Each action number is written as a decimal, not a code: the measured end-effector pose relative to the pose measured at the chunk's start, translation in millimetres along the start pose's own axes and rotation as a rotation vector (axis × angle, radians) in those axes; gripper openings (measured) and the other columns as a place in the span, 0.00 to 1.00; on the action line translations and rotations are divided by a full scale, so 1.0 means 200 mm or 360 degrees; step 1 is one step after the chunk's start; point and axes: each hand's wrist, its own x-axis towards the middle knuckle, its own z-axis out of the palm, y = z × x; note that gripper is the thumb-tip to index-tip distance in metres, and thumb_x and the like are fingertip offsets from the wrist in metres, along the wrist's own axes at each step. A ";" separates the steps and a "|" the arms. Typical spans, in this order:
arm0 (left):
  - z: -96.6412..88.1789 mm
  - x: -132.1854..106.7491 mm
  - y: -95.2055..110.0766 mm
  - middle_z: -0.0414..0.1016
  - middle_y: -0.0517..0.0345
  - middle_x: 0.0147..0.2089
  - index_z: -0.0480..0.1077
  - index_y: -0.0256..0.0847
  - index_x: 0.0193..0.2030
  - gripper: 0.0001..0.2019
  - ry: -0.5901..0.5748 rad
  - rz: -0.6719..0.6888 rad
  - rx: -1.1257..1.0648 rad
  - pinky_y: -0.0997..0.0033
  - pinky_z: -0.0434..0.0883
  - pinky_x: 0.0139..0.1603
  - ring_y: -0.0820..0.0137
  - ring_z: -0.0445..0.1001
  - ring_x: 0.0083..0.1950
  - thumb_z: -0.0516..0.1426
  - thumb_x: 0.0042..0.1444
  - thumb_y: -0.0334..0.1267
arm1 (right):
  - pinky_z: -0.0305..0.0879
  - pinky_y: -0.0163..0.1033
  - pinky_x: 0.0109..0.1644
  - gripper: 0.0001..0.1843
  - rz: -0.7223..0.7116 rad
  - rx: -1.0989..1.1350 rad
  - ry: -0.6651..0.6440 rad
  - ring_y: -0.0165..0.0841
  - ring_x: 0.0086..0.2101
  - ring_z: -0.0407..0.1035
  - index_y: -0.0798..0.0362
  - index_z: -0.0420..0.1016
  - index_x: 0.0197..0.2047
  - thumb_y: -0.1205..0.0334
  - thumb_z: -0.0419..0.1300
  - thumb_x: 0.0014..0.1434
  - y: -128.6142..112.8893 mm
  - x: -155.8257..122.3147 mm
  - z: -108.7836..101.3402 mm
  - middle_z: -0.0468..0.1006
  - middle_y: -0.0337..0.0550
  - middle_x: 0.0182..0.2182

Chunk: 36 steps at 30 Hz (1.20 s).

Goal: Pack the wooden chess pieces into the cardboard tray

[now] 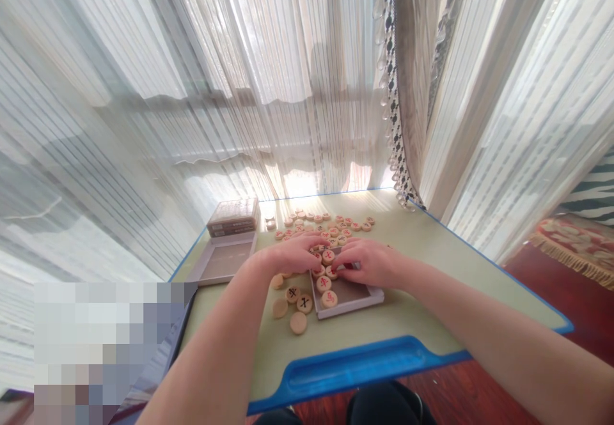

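A shallow white box tray (355, 294) lies on the table, with round wooden xiangqi pieces in red characters along its left side. My left hand (300, 252) reaches over the tray's left edge, its fingers curled and its thumb against a xiangqi piece (318, 271). From the right, my right hand (369, 261) comes in over the tray, thumb and fingers closed at another xiangqi piece (331, 272). One red-marked piece (329, 257) sits between the two hands. Nearest me in the tray is a red piece (329, 299). My fingers partly hide the pieces beneath them.
Left of the tray lie several loose pieces (298, 323), some blank side up. Many more pieces (355, 226) spread across the far table. A second shallow tray (228, 260) and a box (233, 216) stand at left. The table (455, 278) has a blue front trough (355, 364); curtains hang behind.
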 end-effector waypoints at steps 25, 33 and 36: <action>0.01 0.01 -0.03 0.51 0.60 0.67 0.62 0.46 0.58 0.28 -0.0006 0.0027 -0.0207 0.66 0.51 0.64 0.63 0.51 0.66 0.51 0.46 0.37 | 0.62 0.35 0.38 0.07 0.0116 0.0097 0.0017 0.31 0.32 0.68 0.51 0.77 0.35 0.63 0.59 0.52 0.00 -0.01 0.01 0.78 0.41 0.29; 0.01 0.00 -0.02 0.52 0.58 0.66 0.62 0.44 0.58 0.30 -0.0014 0.0050 -0.0080 0.68 0.51 0.64 0.64 0.52 0.65 0.51 0.44 0.33 | 0.62 0.34 0.37 0.07 0.0093 0.0095 0.0021 0.31 0.32 0.68 0.51 0.78 0.33 0.65 0.59 0.52 0.02 -0.01 0.01 0.77 0.40 0.28; 0.00 0.00 -0.01 0.51 0.59 0.67 0.61 0.45 0.58 0.30 -0.0026 0.0047 -0.0099 0.67 0.51 0.65 0.64 0.51 0.65 0.51 0.43 0.33 | 0.62 0.34 0.37 0.07 0.0087 0.0095 0.0033 0.31 0.31 0.68 0.51 0.78 0.34 0.65 0.59 0.52 0.01 -0.01 0.01 0.77 0.40 0.28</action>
